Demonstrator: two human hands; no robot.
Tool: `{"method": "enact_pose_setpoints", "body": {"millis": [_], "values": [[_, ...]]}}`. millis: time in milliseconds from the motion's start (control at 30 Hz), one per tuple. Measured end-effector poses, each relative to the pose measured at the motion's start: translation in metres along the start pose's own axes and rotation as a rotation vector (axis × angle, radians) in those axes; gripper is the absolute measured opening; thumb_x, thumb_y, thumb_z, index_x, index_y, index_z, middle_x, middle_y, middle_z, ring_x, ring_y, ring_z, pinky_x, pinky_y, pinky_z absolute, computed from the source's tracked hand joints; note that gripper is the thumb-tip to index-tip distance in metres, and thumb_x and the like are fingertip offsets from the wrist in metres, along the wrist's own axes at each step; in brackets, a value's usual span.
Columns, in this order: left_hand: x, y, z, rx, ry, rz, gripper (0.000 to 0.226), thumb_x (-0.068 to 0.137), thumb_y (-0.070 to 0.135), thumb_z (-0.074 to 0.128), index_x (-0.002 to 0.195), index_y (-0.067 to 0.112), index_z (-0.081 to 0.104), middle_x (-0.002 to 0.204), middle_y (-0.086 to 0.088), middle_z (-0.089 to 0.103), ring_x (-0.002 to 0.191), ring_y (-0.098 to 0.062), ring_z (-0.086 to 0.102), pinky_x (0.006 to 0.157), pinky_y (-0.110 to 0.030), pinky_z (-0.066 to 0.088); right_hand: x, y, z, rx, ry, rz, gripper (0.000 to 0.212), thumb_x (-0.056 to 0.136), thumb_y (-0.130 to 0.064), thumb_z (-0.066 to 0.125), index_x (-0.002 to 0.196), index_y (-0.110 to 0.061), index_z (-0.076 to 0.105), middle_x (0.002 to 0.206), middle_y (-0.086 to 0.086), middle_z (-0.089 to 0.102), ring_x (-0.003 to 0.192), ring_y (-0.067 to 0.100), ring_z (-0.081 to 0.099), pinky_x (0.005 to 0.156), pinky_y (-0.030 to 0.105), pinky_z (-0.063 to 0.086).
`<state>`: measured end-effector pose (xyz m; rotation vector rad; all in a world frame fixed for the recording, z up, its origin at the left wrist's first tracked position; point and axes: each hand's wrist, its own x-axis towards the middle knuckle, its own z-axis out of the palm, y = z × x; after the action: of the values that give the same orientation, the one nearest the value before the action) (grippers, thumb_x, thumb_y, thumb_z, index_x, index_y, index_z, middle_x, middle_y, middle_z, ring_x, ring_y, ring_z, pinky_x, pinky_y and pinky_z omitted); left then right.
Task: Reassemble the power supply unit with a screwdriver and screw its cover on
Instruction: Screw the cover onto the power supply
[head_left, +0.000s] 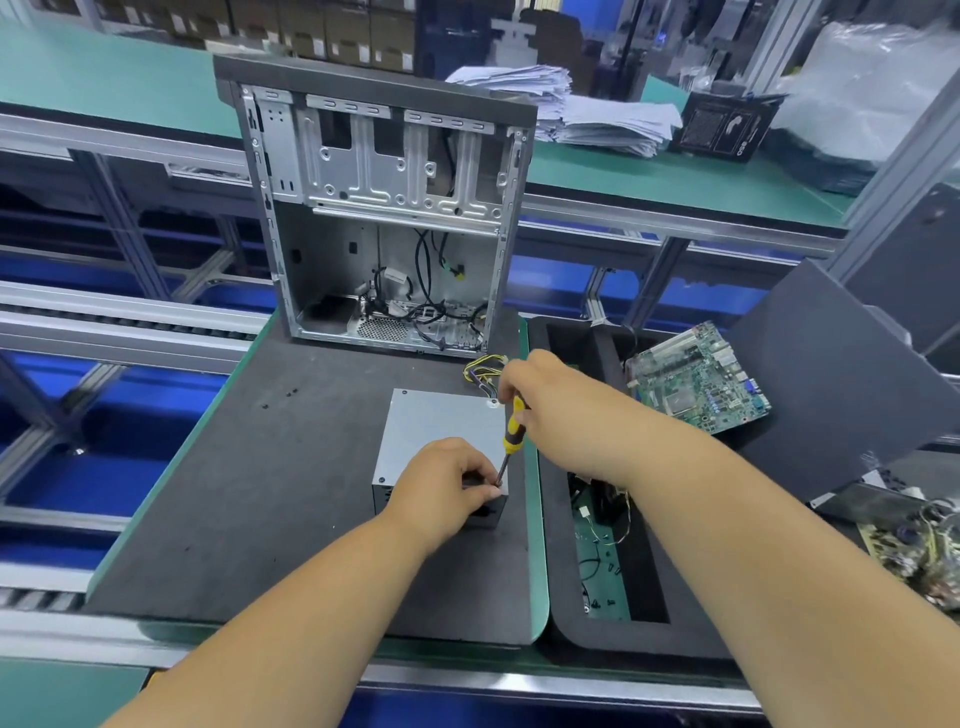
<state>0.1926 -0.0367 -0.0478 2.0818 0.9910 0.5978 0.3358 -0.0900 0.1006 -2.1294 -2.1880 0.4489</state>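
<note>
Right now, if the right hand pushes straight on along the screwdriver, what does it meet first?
The power supply unit: the screwdriver in the right hand already points at its near right corner, beside the left hand; actual contact is unclear.

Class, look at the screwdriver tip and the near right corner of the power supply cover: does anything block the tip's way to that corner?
Nothing visible does. The screwdriver, held by the right hand, has its tip at the cover's near right corner, beside the left hand's fingertips.
</note>
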Motion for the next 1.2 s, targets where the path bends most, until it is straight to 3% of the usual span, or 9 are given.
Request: {"method": "enact_pose_setpoints", "body": {"millis": [100, 233, 400, 467, 633, 800, 967, 1100, 1200], "values": [[0.000, 0.000, 0.000, 0.005, -0.004, 0.003, 0.025, 0.079, 0.017, 0.078, 0.071, 0.035, 0.063, 0.087, 0.008, 0.062, 0.087, -0.013, 0.059, 0.083, -0.032, 0.050, 0.002, -0.002, 0.006, -0.149, 0.143, 0.002, 0.009, 0.099, -0.026, 0.052, 0.095, -0.019, 0.048, 0.087, -0.004, 0.047, 0.078, 0.018, 0.056, 0.061, 0.034, 0.041], [0.000, -0.001, -0.001, 0.013, -0.022, 0.016, 0.020, 0.080, 0.016, 0.077, 0.075, 0.032, 0.066, 0.089, 0.004, 0.063, 0.089, -0.015, 0.059, 0.085, -0.035, 0.050, 0.007, -0.002, 0.010, -0.394, 0.187, 0.266, 0.047, 0.100, -0.056, 0.035, 0.073, -0.018, 0.037, 0.068, -0.002, 0.043, 0.067, 0.023, 0.047, 0.049, 0.029, 0.028], [0.001, -0.001, 0.000, 0.026, -0.010, 0.014, 0.020, 0.081, 0.018, 0.077, 0.075, 0.033, 0.065, 0.090, 0.005, 0.063, 0.090, -0.016, 0.058, 0.086, -0.035, 0.049, 0.001, 0.004, -0.002, 0.092, -0.024, 0.018, 0.017, 0.098, -0.015, 0.048, 0.113, -0.022, 0.050, 0.112, -0.002, 0.044, 0.081, 0.013, 0.054, 0.063, 0.028, 0.042], [0.001, -0.002, 0.000, 0.022, -0.010, 0.022, 0.016, 0.081, 0.017, 0.077, 0.077, 0.029, 0.068, 0.090, 0.005, 0.063, 0.090, -0.016, 0.058, 0.086, -0.036, 0.049, 0.000, 0.002, 0.001, 0.013, 0.084, 0.018, 0.004, 0.097, -0.021, 0.053, 0.096, -0.021, 0.050, 0.097, -0.003, 0.051, 0.074, 0.013, 0.052, 0.057, 0.026, 0.038], [0.001, -0.003, 0.000, 0.018, -0.018, 0.029, 0.016, 0.080, 0.016, 0.077, 0.078, 0.029, 0.070, 0.087, 0.006, 0.063, 0.088, -0.014, 0.059, 0.084, -0.034, 0.050, 0.005, 0.001, 0.009, -0.297, 0.138, 0.378, 0.041, 0.100, -0.057, 0.035, 0.085, -0.019, 0.042, 0.073, -0.002, 0.043, 0.075, 0.025, 0.049, 0.052, 0.029, 0.030], [0.002, -0.004, 0.001, 0.022, -0.013, 0.001, 0.014, 0.079, 0.018, 0.077, 0.078, 0.029, 0.070, 0.087, 0.012, 0.060, 0.089, -0.010, 0.058, 0.085, -0.030, 0.049, -0.002, -0.001, -0.001, 0.015, 0.073, -0.027, 0.011, 0.100, -0.022, 0.049, 0.111, -0.020, 0.048, 0.112, -0.001, 0.049, 0.082, 0.016, 0.051, 0.062, 0.032, 0.037], [0.002, -0.006, 0.001, 0.015, -0.014, 0.017, 0.014, 0.079, 0.016, 0.078, 0.079, 0.028, 0.071, 0.084, 0.013, 0.059, 0.086, -0.009, 0.057, 0.084, -0.029, 0.049, 0.001, -0.012, 0.016, -0.414, 0.227, 0.268, 0.042, 0.102, -0.053, 0.033, 0.113, -0.016, 0.050, 0.075, -0.001, 0.053, 0.071, 0.025, 0.048, 0.049, 0.030, 0.029], [0.002, -0.005, 0.002, -0.002, -0.005, 0.010, 0.013, 0.078, 0.015, 0.078, 0.078, 0.026, 0.071, 0.087, 0.009, 0.062, 0.088, -0.012, 0.059, 0.085, -0.032, 0.050, -0.003, -0.007, 0.003, 0.079, 0.051, 0.100, 0.020, 0.099, -0.027, 0.047, 0.116, -0.021, 0.039, 0.093, -0.007, 0.049, 0.069, 0.018, 0.052, 0.053, 0.033, 0.035], [0.001, -0.005, 0.002, -0.001, 0.002, 0.008, 0.016, 0.079, 0.016, 0.078, 0.078, 0.030, 0.070, 0.087, 0.011, 0.061, 0.089, -0.012, 0.058, 0.085, -0.033, 0.050, -0.004, -0.011, 0.000, -0.113, 0.089, 0.048, 0.019, 0.099, -0.022, 0.050, 0.116, -0.019, 0.043, 0.093, -0.005, 0.051, 0.079, 0.023, 0.057, 0.057, 0.034, 0.040]]}}
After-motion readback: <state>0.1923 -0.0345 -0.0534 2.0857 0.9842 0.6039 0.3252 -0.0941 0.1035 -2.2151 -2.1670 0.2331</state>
